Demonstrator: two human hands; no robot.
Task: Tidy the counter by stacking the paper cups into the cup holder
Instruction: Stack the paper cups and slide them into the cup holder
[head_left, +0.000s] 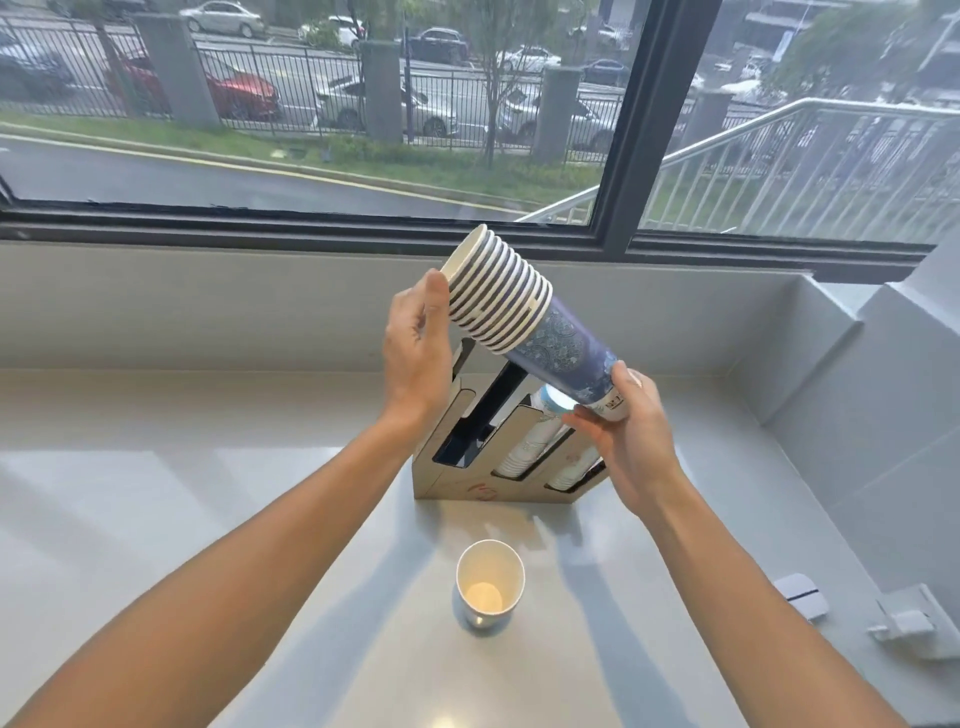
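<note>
A stack of several blue patterned paper cups (524, 317) is held tilted in the air above the cup holder (467, 483), rims up-left, base down-right. My left hand (418, 343) presses flat against the rim end. My right hand (631, 431) grips the base end. The holder is a slanted metal rack with three slots. Its left slot looks dark and empty, and the middle and right slots hold white cups (530, 447). A single white paper cup (489, 582) stands upright on the counter in front of the holder.
The grey counter (208, 493) runs to a window sill and wall behind the holder. A raised ledge rises at the right. Two small white plastic pieces (802, 595) lie on the counter at the right edge.
</note>
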